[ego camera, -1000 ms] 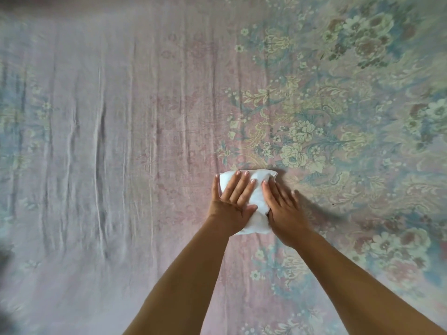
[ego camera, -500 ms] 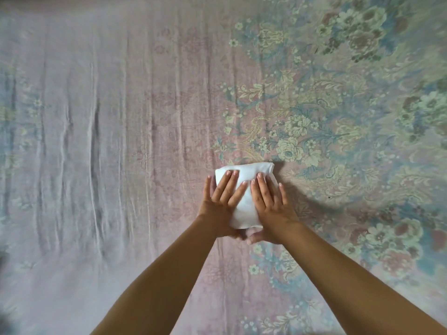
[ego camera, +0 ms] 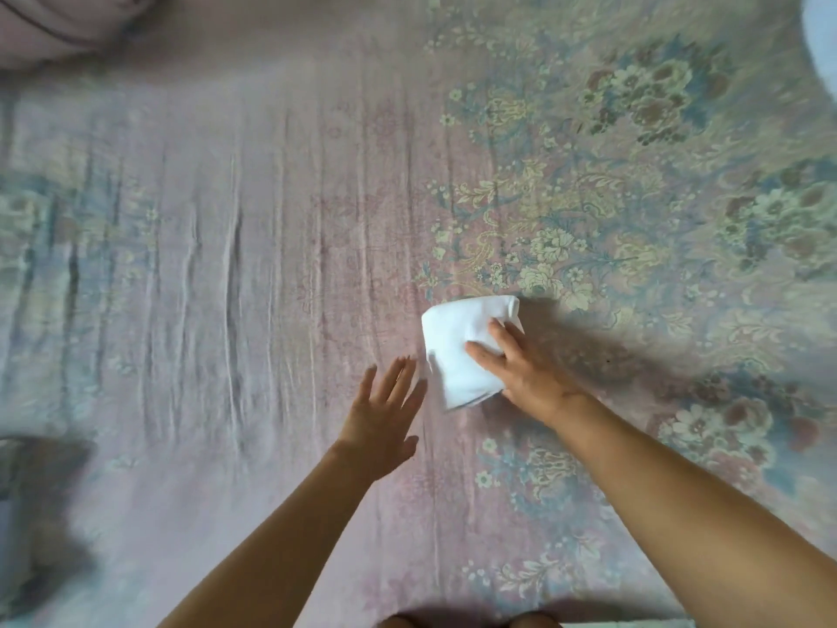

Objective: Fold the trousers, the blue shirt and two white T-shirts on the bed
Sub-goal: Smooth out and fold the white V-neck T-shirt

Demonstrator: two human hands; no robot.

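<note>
Floral bedsheet (ego camera: 271, 265) spread wide, one folded white T-shirt (ego camera: 457, 351) near its middle.

Largest first: one bed surface, wrinkled, blurred dark shapes at left edge, too unclear to name. Then two bare arms. Then one small white bundle, long axis running away from the body, tilted slightly. Right hand (ego camera: 525, 369) nearer, fingers curled over the bundle's right side, gripping it. Left hand (ego camera: 385, 414) just beside its left edge, apart, fingers spread, holding nothing. Trousers, blue shirt, second T-shirt not identifiable.
</note>
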